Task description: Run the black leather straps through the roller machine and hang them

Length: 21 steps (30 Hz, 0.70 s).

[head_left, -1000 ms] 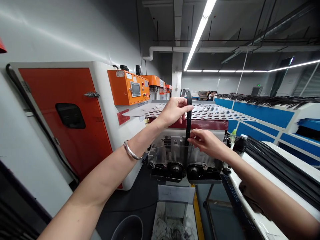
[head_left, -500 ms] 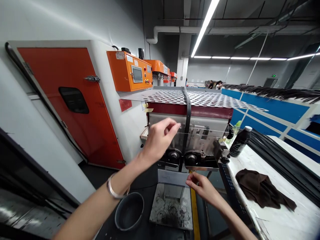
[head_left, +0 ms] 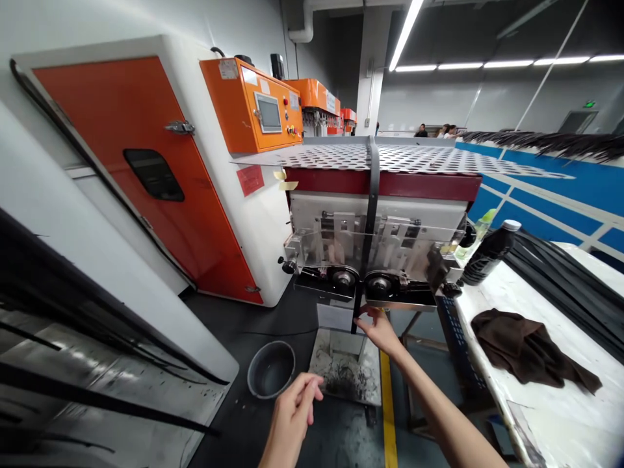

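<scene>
A black strip [head_left: 372, 195] hangs over the edge of a perforated metal table [head_left: 414, 158] and runs down between a pair of machine rollers [head_left: 361, 283]. Its lower end comes out beneath them. My right hand [head_left: 380, 330] is at that lower end, its fingertips touching the strip. Whether they grip it, I cannot tell. Lower left, my left hand [head_left: 292, 416] hangs in front of the machine with its fingers curled, holding nothing, nearest a grey bowl [head_left: 271, 369].
An orange-doored cabinet [head_left: 131, 175] with an orange control box [head_left: 252, 107] stands left. Below the rollers sits a tray of black scraps [head_left: 344, 380]. On the white bench [head_left: 531, 403] to the right lie a brown cloth [head_left: 529, 348], a dark bottle [head_left: 489, 255] and black strips [head_left: 560, 289].
My left hand has dropped down and left, away from the machine. My right hand has risen to the strip's lower end. The view has tilted, and the strip hangs as before.
</scene>
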Available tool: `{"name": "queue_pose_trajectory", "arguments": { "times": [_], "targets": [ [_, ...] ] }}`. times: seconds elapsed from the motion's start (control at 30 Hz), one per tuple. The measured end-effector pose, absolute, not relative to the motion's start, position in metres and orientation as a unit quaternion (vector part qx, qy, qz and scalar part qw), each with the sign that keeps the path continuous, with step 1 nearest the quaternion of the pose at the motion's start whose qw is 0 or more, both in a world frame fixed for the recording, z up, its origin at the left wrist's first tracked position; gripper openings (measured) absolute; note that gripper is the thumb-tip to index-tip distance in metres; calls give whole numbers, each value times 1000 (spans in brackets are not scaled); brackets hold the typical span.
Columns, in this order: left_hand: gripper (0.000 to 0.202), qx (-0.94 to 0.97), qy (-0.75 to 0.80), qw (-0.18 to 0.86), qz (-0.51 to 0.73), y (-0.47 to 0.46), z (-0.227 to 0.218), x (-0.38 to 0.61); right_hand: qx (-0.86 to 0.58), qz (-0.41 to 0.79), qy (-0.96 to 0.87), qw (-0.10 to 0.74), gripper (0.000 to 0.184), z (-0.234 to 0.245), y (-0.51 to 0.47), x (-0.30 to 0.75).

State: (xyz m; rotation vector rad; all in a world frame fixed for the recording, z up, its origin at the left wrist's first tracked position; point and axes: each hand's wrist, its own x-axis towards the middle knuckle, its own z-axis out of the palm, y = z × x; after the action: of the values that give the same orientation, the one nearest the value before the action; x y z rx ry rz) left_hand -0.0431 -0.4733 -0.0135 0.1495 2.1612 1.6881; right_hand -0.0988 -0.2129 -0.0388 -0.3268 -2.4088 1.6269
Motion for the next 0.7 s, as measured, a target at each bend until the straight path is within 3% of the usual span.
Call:
{"name": "queue_pose_trajectory", "arguments": {
  "times": [0.17, 0.37, 0.7],
  "targets": [
    [38, 22, 757, 247, 605, -464, -31, -51, -114, 581, -805, 42, 12, -54, -226, -75],
    [33, -34, 665, 407, 626, -433, -40, -59, -131, 654, -743, -61, 20, -65, -248, -39],
    [20, -55, 654, 379, 652, -406, -52, -46, -172, 694, -691, -104, 17, -73, -263, -18]
  ]
}}
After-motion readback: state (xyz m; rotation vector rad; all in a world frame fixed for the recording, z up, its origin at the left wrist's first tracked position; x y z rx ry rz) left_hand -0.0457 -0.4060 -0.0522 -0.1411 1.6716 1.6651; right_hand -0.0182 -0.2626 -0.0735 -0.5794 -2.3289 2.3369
